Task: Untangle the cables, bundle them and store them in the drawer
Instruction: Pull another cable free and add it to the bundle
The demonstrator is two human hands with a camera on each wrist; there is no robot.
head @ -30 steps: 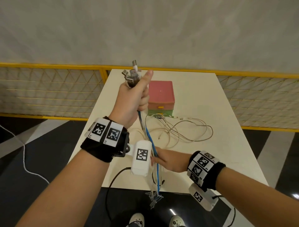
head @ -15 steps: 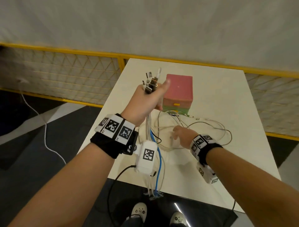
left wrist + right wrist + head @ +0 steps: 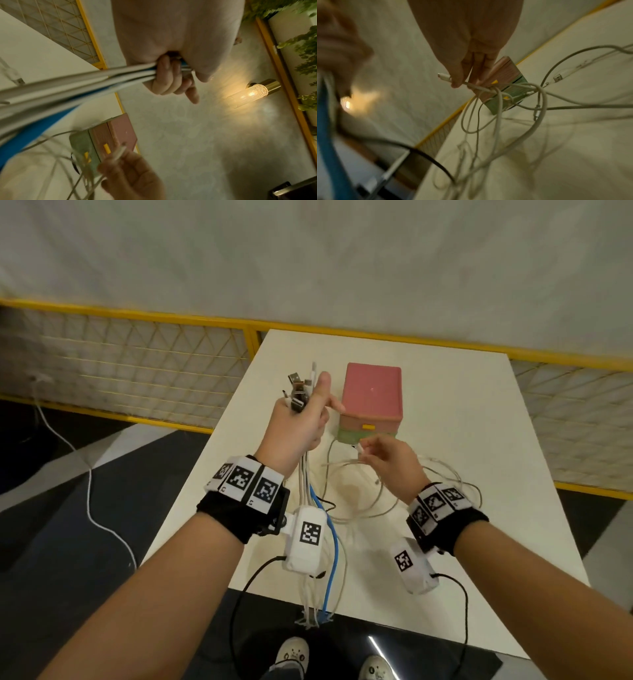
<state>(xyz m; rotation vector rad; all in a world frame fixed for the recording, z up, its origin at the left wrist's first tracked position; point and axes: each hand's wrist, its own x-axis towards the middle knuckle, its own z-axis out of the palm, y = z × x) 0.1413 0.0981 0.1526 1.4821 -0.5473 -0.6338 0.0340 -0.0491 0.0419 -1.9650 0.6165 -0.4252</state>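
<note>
My left hand (image 3: 305,419) is raised above the white table (image 3: 445,412) and grips a bunch of cables (image 3: 320,546), white ones and a blue one. Their plugs (image 3: 299,390) stick up past my thumb and their tails hang over the table's front edge. In the left wrist view my curled fingers (image 3: 169,75) wrap that bunch (image 3: 56,88). My right hand (image 3: 383,455) pinches the plug end of a white cable (image 3: 453,79) lifted from the loose tangle (image 3: 394,491). Behind stands the small drawer box (image 3: 373,398), pink over green, drawers closed.
A yellow-framed mesh fence (image 3: 137,361) runs behind and beside the table. A loose USB plug (image 3: 557,78) lies on the table right of the box. A white cord (image 3: 89,501) trails on the dark floor at left. My shoes (image 3: 294,655) show below the table's front edge.
My right hand has left the hanging bunch, reached to the tangle near the drawer box and lifted one white cable's end. My left hand keeps holding the bunch upright.
</note>
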